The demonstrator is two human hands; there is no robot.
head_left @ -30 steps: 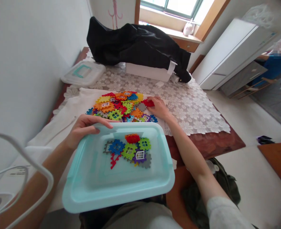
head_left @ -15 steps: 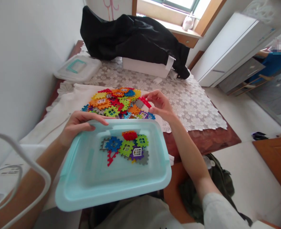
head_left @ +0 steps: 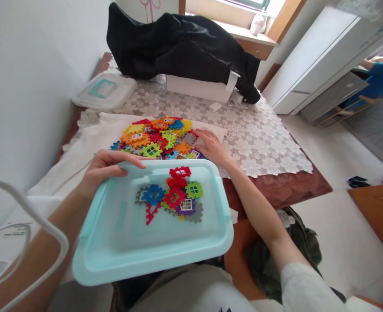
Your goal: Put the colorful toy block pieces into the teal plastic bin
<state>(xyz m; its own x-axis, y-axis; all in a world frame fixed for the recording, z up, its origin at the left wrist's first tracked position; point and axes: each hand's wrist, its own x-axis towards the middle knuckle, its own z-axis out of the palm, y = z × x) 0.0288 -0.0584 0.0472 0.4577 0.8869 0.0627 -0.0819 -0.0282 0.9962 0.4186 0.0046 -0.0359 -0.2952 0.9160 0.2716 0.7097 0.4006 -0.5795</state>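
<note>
A pale blue plastic bin (head_left: pixel 119 255) rests on my lap, with several colourful interlocking toy tiles (head_left: pixel 175 197) inside it; a red tile (head_left: pixel 180 172) lies on top at the far side. My left hand (head_left: pixel 105 169) is closed on the bin's far left rim. A heap of the same tiles (head_left: pixel 155 136) is spread on a white cloth on the table beyond the bin. My right hand (head_left: pixel 212 147) lies at the heap's right edge, fingers stretched onto the tiles and nothing lifted.
A lace cloth (head_left: pixel 259 147) covers the table. At the back are a white box (head_left: pixel 198 86) under a black garment (head_left: pixel 178 47) and a clear lid (head_left: pixel 105 91). A white cabinet (head_left: pixel 321 56) stands right, with another person (head_left: pixel 381 78) beyond it. A bag (head_left: pixel 295 247) sits on the floor.
My right hand picked a red tile off the heap, and red tiles now lie in the bin. The hand is back down on the heap's right edge.
</note>
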